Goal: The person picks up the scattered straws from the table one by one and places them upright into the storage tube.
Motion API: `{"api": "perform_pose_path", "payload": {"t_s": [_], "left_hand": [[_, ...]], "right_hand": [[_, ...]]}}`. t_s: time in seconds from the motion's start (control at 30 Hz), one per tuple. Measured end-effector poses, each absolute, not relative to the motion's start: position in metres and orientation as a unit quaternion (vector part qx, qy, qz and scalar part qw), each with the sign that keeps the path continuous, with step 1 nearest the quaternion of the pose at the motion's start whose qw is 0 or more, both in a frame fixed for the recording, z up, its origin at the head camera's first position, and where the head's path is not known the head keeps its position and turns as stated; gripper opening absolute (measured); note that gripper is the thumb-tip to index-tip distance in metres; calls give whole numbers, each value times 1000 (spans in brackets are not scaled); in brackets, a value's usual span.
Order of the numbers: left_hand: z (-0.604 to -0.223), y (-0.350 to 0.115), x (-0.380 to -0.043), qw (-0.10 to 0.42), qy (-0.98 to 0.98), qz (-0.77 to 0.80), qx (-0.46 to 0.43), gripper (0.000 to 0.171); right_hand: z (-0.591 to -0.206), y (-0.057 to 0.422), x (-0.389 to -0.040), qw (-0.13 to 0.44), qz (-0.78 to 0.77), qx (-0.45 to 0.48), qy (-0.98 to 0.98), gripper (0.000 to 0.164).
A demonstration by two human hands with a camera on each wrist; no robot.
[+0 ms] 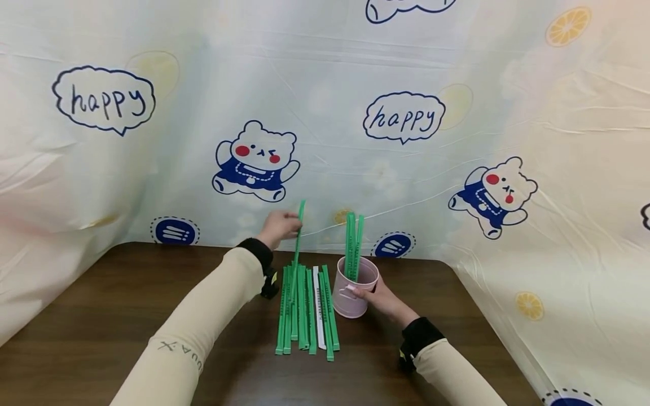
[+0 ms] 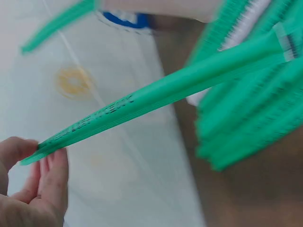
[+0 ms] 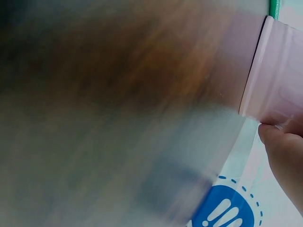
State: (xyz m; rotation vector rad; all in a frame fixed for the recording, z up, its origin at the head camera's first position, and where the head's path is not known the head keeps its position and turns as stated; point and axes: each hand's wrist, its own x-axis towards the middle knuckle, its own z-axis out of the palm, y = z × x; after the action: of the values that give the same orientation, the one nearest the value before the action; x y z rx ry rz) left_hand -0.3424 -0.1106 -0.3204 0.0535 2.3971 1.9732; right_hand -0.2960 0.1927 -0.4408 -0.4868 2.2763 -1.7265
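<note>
My left hand (image 1: 279,227) pinches a long green wrapped straw (image 1: 297,248) near its upper end, between thumb and fingertips. In the left wrist view, that straw (image 2: 156,94) slants across with dark print along its side. Its lower end overlaps a row of similar green wrapped straws (image 1: 302,310) on the table, with one white wrapped straw (image 1: 319,310) among them. With my right hand (image 1: 383,299) I grip a small pink bucket (image 1: 350,304) by its side, the thumb lying on the front. Several green straws (image 1: 351,242) stand upright inside it; their lower parts are hidden.
The brown table (image 1: 203,327) ends at a pale printed curtain (image 1: 330,158) with bears and the word "happy". The curtain also hangs along both sides. In the right wrist view, the bucket (image 3: 279,71) shows at the right edge and much else is blurred.
</note>
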Motion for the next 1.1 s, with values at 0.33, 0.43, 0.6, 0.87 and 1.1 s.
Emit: {"api": "perform_pose_path", "payload": {"t_s": [0.33, 0.43, 0.6, 0.87, 1.1], "left_hand": [[-229, -57, -333, -81, 710, 697, 55, 39], [-224, -39, -329, -118, 697, 704, 65, 37], [-235, -12, -319, -147, 690, 704, 83, 34], [-279, 24, -311, -141, 724, 667, 102, 30], [-317, 34, -311, -135, 733, 657, 110, 29]], "right_hand": [[-437, 198, -294, 125, -587, -145, 787, 91], [-436, 196, -293, 128, -586, -134, 789, 90], [-438, 190, -293, 131, -579, -127, 795, 92], [-438, 191, -296, 131, -571, -127, 800, 96], [-437, 192, -297, 140, -579, -120, 794, 94]]}}
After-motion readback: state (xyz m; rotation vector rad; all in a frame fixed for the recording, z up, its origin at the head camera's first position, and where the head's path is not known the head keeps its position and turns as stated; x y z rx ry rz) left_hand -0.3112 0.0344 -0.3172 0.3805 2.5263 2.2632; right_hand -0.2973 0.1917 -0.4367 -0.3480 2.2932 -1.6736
